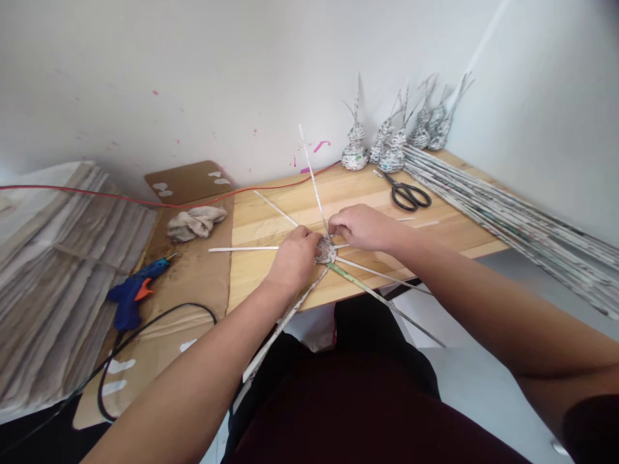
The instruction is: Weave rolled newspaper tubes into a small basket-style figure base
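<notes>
A small round woven base of rolled newspaper strips (325, 251) lies near the table's front edge, with several long paper strips fanning out from it. The fingers of my left hand (298, 252) are closed on the base's left side. On its far right side my right hand (355, 227) pinches a paper strip close to the weave; its fingertips are partly hidden. One strip (312, 171) points up towards the wall. A greenish strip (358, 283) runs off the front edge to the right, and another strip (244, 249) reaches left across the wood.
Black-handled scissors (411, 196) lie at the back right, beside a bundle of newspaper rolls (488, 200). Several woven paper figures (355, 151) stand against the wall. At left are a blue glue gun (133, 293), a rag (197, 223) and a newspaper stack (62, 277).
</notes>
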A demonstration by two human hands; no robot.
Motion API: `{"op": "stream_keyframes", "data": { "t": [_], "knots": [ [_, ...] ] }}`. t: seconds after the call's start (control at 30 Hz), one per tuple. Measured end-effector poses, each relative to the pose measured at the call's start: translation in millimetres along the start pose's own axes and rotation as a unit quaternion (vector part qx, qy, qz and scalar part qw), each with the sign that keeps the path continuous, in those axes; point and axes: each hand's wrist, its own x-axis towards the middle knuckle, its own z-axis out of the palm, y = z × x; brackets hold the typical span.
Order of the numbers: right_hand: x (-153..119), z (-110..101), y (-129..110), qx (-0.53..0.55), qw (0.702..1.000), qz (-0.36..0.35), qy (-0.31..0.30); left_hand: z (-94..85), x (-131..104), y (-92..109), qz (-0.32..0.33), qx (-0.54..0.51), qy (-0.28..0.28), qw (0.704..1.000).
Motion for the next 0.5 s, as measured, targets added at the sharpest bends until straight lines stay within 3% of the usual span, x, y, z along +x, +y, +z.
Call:
{"op": "stream_keyframes", "data": {
  "t": [0.2,0.5],
  "knots": [
    [-9,1,-1,-0.011,1.0,-0.024,-0.015,3.5,0,-2,-0.001,-0.005,0.01,1.0],
    [-11,11,-11,-0.083,0.996,0.017,0.009,2.7,-1,0,-0.014,-0.016,0.009,1.0]
  ]
}}
